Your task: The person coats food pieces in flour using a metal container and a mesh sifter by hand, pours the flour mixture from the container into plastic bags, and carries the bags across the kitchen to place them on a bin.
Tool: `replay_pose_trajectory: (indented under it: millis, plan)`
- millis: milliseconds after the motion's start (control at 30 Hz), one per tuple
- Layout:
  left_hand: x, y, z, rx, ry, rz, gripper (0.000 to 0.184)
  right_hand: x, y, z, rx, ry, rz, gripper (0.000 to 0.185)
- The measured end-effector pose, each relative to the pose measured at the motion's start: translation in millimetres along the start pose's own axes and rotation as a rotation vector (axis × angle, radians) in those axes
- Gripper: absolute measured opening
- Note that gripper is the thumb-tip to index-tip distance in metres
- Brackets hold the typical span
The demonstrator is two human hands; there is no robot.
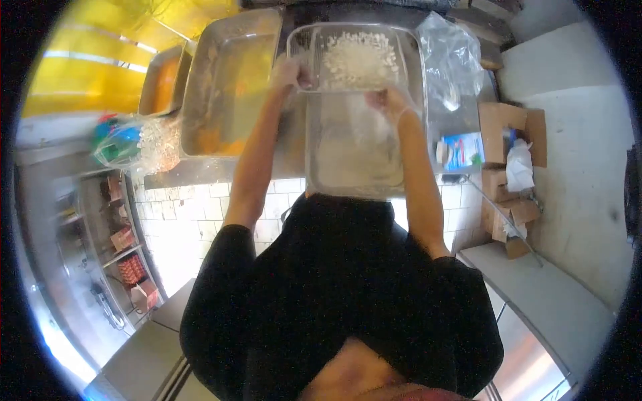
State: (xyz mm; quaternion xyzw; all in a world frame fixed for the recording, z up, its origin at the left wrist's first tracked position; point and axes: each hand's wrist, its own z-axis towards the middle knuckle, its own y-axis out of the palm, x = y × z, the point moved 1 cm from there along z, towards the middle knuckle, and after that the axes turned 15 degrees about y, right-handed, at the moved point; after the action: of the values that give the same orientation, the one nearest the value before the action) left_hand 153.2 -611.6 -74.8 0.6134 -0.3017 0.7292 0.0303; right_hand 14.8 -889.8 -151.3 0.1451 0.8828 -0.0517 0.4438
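My left hand (292, 72) is at the left end of a metal rack or shallow tray (302, 41) near the far side of the work surface. Pale chopped pieces (360, 60) lie in a heap at its middle and right. At the near right edge of that tray is my right hand (390, 102), its fingers bent against the rim. Both hands look covered by thin clear gloves and are blurred by motion. Beneath and nearer to me lies a large metal tray (354, 150) with a pale, dusty bottom.
Left stand a large stained tray (234, 87), a smaller tray with orange contents (162, 83), and a clear bag of pale pieces (157, 144). Right are a crumpled plastic bag (451, 63), a blue-and-white packet (463, 151) and cardboard boxes (493, 134).
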Motion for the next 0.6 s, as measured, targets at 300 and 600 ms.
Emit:
replay_pose_trajectory:
  millis: [300,600]
  plan:
    - [-9,3,-2,-0.006,-0.175,-0.156,0.05,-48,21,-46,-0.014,0.313,0.468,0.03]
    - [25,18,-7,0.003,-0.094,-0.169,0.039,-36,-1,-41,0.077,0.336,0.481,0.029]
